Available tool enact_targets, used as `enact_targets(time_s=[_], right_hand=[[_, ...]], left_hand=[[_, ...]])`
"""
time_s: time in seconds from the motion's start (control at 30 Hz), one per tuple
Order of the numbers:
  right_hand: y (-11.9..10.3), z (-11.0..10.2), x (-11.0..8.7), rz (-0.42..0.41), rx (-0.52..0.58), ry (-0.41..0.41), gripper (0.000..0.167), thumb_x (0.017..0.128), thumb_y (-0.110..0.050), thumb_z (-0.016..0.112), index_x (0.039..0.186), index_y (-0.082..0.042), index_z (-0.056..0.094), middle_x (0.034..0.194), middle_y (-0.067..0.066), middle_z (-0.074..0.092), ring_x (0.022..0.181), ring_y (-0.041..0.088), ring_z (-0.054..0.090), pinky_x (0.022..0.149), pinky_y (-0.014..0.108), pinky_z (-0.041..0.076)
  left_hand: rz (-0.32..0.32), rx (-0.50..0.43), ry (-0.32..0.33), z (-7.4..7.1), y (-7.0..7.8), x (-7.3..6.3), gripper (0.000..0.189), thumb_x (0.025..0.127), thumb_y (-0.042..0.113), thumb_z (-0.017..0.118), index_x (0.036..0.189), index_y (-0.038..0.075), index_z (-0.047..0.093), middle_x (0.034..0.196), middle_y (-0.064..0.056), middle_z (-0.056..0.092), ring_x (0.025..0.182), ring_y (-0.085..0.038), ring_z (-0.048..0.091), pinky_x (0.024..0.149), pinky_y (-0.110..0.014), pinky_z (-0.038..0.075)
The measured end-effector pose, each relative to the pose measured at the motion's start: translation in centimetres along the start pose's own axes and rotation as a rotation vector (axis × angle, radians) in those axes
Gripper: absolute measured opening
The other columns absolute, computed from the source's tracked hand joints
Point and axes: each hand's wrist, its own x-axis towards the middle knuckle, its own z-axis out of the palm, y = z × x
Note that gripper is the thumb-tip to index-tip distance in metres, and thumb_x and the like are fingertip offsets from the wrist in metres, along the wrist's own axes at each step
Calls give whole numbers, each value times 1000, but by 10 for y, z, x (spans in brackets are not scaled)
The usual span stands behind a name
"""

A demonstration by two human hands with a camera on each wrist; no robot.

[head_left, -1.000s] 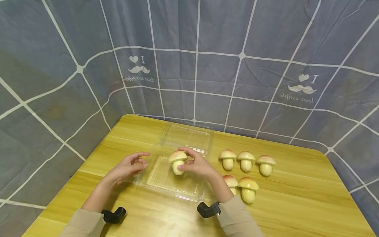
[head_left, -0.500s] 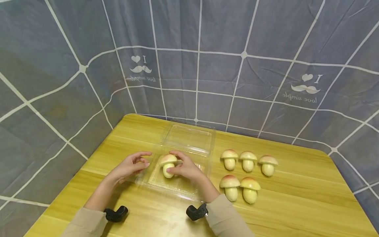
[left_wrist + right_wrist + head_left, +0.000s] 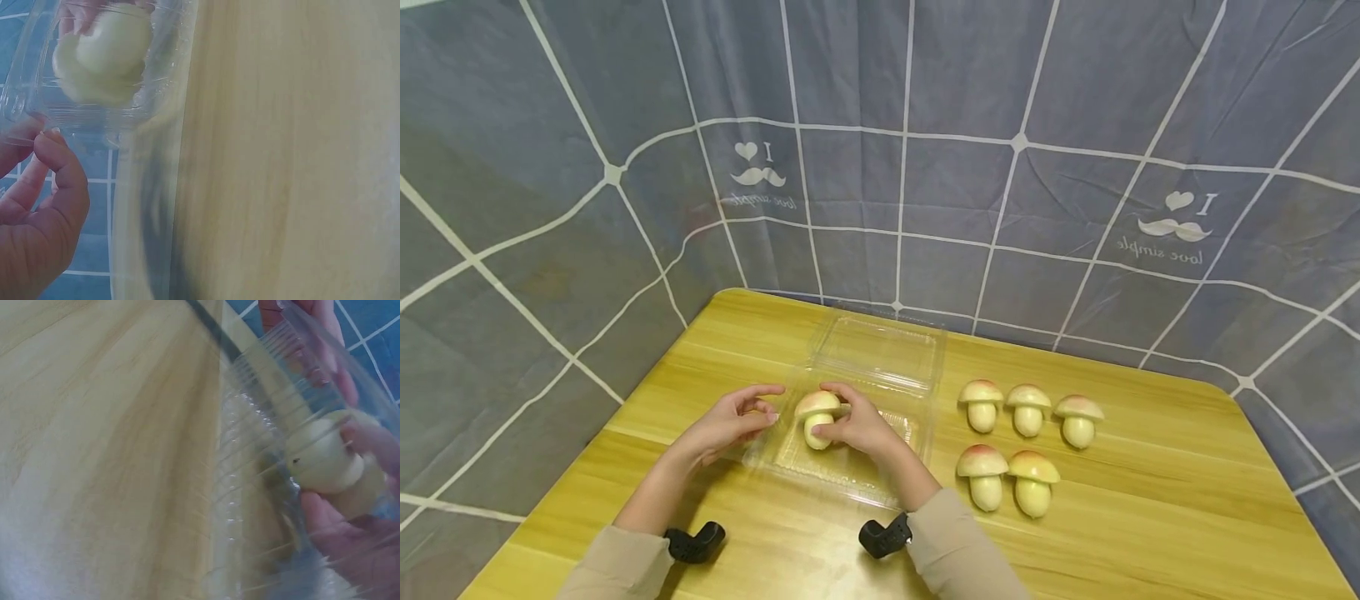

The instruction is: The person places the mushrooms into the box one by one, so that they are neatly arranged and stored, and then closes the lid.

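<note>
Grey curtain (image 3: 955, 187) with white grid lines is enclosing the desk (image 3: 1150, 492), where a clear box (image 3: 827, 475) is lying with its lid (image 3: 880, 346) folded back toward the curtain. The right grip (image 3: 859, 423) is clamping a mushroom (image 3: 816, 410), forefinger over the cap and thumb against the stem, at the left part of the box base (whether the base is bearing its weight cannot be told). The left grip (image 3: 733, 421) is standing at the box's left rim, thumb and forefinger apart; contact with the rim is uncertain. Five other mushrooms (image 3: 1033, 483) are lying to the right of the box, in rows of three and two. Judging by this layout, the step in hand is placing a mushroom. The next move is probably calling for settling it squarely, then spreading the right grip without dragging it, leaving space alongside.
</note>
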Motion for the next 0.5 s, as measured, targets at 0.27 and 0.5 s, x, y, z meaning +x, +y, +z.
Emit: enact_targets(time_s=[0.27,0.5], right_hand=[[4,0,2,-37,-30,17,69,81,3,68,142,-2,35,120,17,52,81,21,62,69,31,53],[5,2,3,-88,-99,15,68,81,4,69,141,-1,37,123,19,51,78,22,64,67,30,53]], left_hand=[[2,-13,-5,1,2,0,56,92,9,58,138,-8,31,91,-6,52,65,-9,45,56,-20,39],[-6,-29,-1,1,1,-1,55,92,8,58,138,-8,32,92,-6,51,66,-9,45,57,-19,40]])
